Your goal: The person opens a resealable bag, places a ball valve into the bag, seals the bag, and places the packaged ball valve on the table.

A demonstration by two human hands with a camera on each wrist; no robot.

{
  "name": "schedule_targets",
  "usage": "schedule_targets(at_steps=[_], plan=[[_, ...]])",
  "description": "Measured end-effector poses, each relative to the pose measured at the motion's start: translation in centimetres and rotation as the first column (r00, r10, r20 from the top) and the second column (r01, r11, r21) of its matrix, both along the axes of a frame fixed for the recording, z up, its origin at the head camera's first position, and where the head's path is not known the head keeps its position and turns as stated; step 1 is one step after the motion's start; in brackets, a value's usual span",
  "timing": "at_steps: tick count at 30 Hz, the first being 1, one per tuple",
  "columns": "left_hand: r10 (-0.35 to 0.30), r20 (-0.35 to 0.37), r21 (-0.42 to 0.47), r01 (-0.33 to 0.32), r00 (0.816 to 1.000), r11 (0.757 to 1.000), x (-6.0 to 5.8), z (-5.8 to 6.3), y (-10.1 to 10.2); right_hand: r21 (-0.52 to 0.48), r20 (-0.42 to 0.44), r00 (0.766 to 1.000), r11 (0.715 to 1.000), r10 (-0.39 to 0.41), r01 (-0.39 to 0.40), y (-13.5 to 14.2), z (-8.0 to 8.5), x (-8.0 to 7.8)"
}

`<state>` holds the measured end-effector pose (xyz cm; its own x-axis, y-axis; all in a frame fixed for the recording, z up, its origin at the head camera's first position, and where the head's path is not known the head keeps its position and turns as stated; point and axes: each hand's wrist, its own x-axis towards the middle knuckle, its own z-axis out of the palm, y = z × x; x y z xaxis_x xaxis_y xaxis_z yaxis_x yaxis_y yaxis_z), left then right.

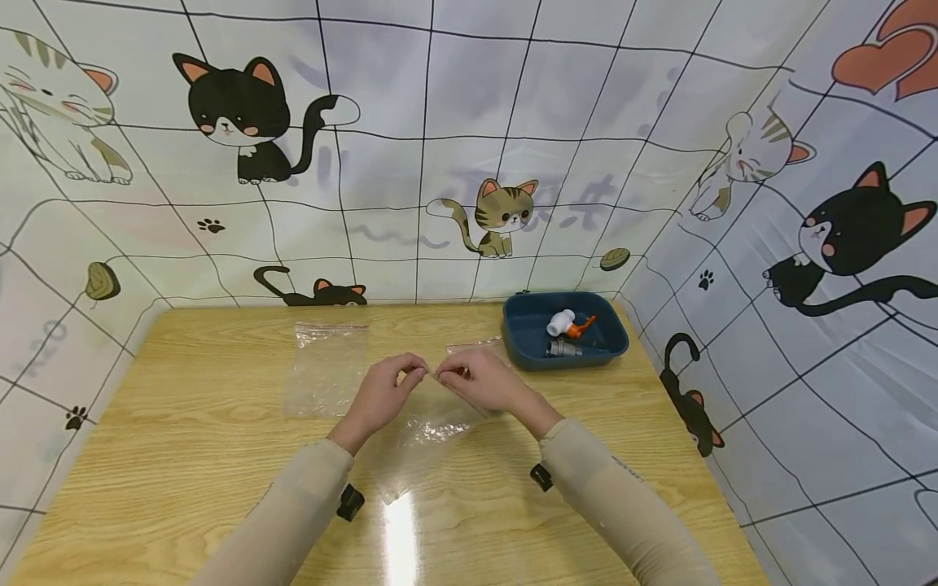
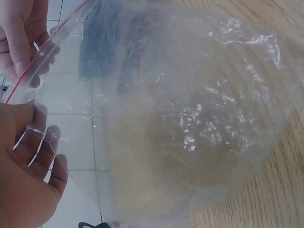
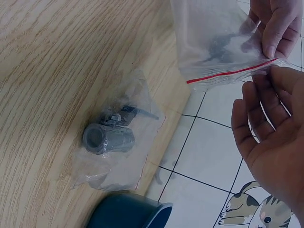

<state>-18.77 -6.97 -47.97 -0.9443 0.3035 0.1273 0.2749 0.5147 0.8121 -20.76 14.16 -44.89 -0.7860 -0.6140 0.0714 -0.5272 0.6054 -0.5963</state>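
A clear zip bag [image 1: 440, 427] with a red line along its mouth hangs between my two hands above the table. My left hand [image 1: 388, 395] pinches the mouth edge between thumb and fingers. Close beside it, my right hand [image 1: 487, 382] pinches the same edge. The left wrist view shows the bag's film [image 2: 190, 128] spread out below the red zip strip [image 2: 47, 45]. Beyond the right hand, a second zip bag [image 3: 142, 166] lies on the table with a grey pipe fitting [image 3: 107, 137] inside; the right hand partly hides this bag in the head view.
Another clear zip bag [image 1: 330, 370] lies flat at the back left of the wooden table [image 1: 183, 439]. A dark blue basin [image 1: 516, 350] at the back right contains a white valve [image 1: 561, 323] with an orange handle and a grey fitting [image 1: 561, 348]. Cat-print curtains [image 1: 388, 179] surround the table.
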Motion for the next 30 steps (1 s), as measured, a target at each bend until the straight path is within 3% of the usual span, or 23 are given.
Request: schedule_targets(at_steps=[6, 11, 19, 30], plan=[[0.013, 0.015, -0.019, -0.013, 1.0, 1.0, -0.05, 0.03, 0.02, 0.01, 0.021, 1.0, 1.0, -0.017, 0.016, -0.06, -0.15, 0.03], [0.01, -0.001, -0.034, -0.01, 1.0, 0.999, -0.13, -0.02, 0.07, 0.022, -0.023, 0.999, 0.999, -0.039, 0.04, 0.0, -0.39, -0.05], [0.008, -0.021, -0.04, -0.009, 1.0, 0.999, -0.05, -0.06, 0.32, 0.052, -0.05, 0.99, 0.989, -0.134, 0.137, -0.07, -0.61, 0.08], [0.141, -0.1, -0.042, -0.145, 0.985, 0.988, 0.41, 0.19, 0.99, 0.045, -0.04, 0.966, 0.965, -0.256, 0.257, -0.64, -0.44, 0.78]])
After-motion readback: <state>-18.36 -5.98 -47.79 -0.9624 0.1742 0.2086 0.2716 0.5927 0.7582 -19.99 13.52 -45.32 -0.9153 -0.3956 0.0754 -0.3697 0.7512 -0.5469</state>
